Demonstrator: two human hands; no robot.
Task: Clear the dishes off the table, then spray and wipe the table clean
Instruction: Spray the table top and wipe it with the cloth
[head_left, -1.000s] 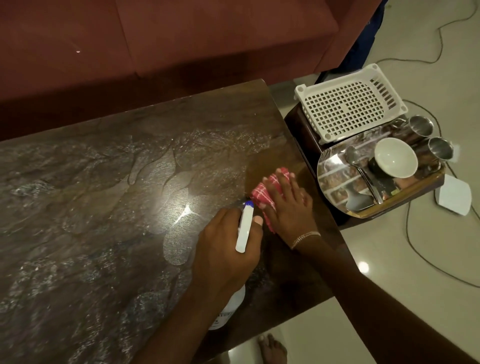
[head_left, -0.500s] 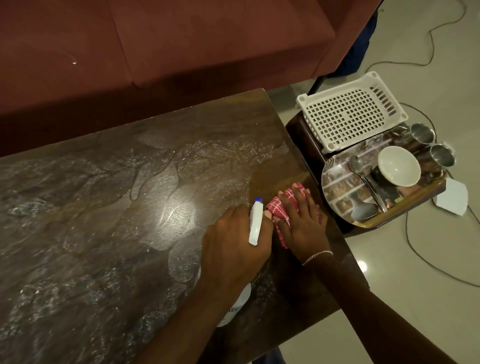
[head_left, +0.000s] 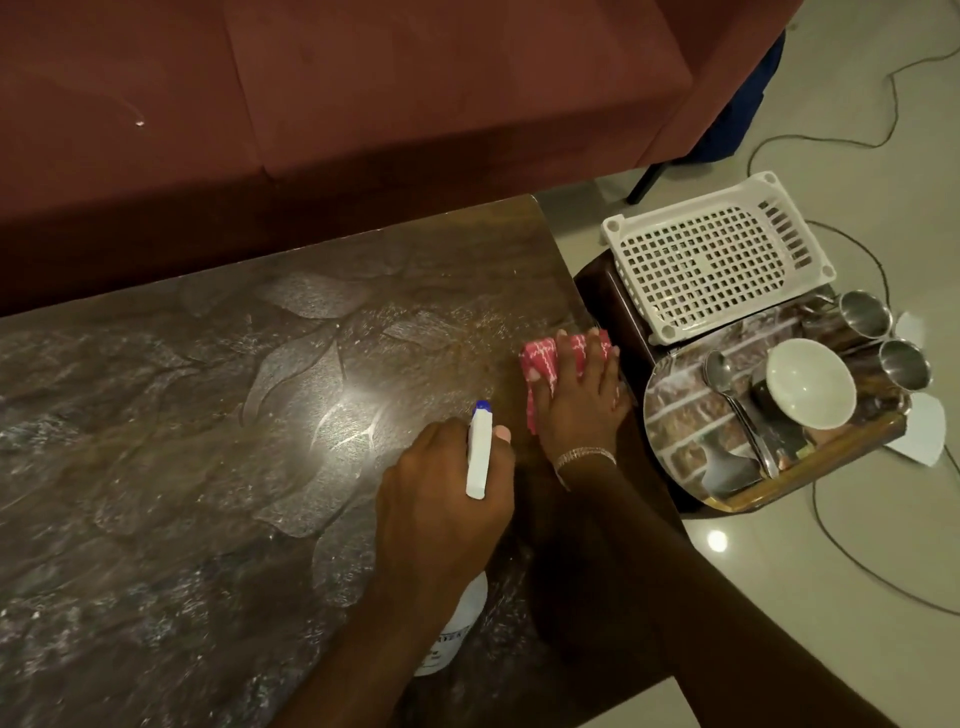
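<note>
The dark wooden table is showing wet, streaky smears across most of its top, with a bright light reflection near its centre. The left hand is gripping the spray bottle, fingers curled round its neck, its blue-tipped white head pointing toward 12 o'clock; the bottle's pale body is showing beneath the wrist, at 6 o'clock of the hand. The right hand, wearing a bracelet, is pressing flat on the red-and-white cloth, fingers straight and slightly spread. The cloth is lying at the table's 3 o'clock edge, just beside the left hand at its 1 o'clock. The dishes are sitting off the table, on a low wooden stand at 3 o'clock: a steel plate is carrying a spoon and a white bowl, and two steel tumblers are lying at the bowl's 1 o'clock. A white basket is resting upside down at 12 o'clock of the plate. A maroon sofa is running along the table's 12 o'clock side. Cables are trailing over the pale floor.
</note>
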